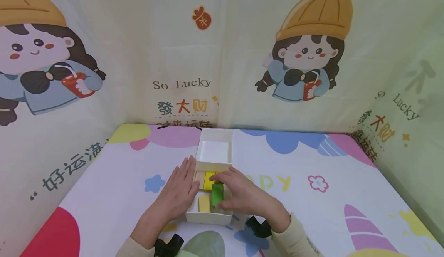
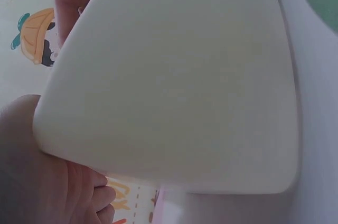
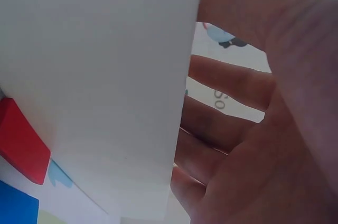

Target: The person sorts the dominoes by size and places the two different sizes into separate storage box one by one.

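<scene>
The right hand point(image 1: 239, 191) is pinching a green block point(image 1: 217, 195) between its fingers, at the right of the near white box point(image 1: 209, 219); the left hand point(image 1: 177, 191) is resting straight fingers along the box's left side. Inside, one tan block point(image 1: 199, 180), one bright yellow block point(image 1: 208, 182) and one pale yellow block point(image 1: 204, 204) are showing. A second white box point(image 1: 216, 152) is standing just beyond. The right hand is hiding part of lettering ending "py" point(image 1: 276, 182) on the surface point(image 1: 298, 226). Far cloth point(image 1: 243, 110) is reading "So Lucky", "發大财".
</scene>
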Available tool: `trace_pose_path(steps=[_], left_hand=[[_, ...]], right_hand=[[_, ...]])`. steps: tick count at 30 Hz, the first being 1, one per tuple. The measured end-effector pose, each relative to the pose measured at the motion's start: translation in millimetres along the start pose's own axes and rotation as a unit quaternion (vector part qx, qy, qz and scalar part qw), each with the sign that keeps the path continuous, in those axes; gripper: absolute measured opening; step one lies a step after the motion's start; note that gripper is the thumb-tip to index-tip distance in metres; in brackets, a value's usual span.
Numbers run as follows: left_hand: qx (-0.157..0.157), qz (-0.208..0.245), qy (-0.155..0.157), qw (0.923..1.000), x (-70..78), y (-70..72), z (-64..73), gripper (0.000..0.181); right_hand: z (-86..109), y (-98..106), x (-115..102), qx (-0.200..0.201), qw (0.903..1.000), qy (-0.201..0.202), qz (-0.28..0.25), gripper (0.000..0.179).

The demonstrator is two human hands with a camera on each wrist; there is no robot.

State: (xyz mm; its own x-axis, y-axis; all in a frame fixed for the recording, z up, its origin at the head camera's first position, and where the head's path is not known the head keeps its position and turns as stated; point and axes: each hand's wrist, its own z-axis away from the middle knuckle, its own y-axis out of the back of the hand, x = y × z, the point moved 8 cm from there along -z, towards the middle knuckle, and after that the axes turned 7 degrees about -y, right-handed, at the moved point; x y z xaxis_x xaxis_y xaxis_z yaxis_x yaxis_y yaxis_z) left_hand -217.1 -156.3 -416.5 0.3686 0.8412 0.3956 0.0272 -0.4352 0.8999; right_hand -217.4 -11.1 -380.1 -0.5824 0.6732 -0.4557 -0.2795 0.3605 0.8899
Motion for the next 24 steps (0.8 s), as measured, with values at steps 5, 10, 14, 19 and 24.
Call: trace_pose_path(steps=[5,10,14,19,24], left_hand=[[0.01,0.0,-0.002,0.9999,0.8,2.4,1.4,0.071],[0.014,0.0,-0.004,0.9999,2.6,3.3,1.1,0.07],[0.001,0.0,0.002,1.0,1.8,2.3,-0.4,0.071],[-0.006,-0.002,0.004,1.0,1.3,2.5,-0.2,0.071],[-0.001,-0.001,0.003,1.0,1.4,2.6,1.6,0.071]], right_hand=[[-0.9,-4,-2,-0.013,0.9998,0.01,0.015,0.058],[-1.0,-7,-1,-0.021,0.9994,0.009,0.025,0.058],[-1.0,-7,-1,-0.023,0.9993,0.006,0.031,0.058],[-1.1,-9,-3,-0.018,0.9988,0.003,0.046,0.058],[-0.1,-10,-4,-0.012,0.9987,0.005,0.049,0.061]])
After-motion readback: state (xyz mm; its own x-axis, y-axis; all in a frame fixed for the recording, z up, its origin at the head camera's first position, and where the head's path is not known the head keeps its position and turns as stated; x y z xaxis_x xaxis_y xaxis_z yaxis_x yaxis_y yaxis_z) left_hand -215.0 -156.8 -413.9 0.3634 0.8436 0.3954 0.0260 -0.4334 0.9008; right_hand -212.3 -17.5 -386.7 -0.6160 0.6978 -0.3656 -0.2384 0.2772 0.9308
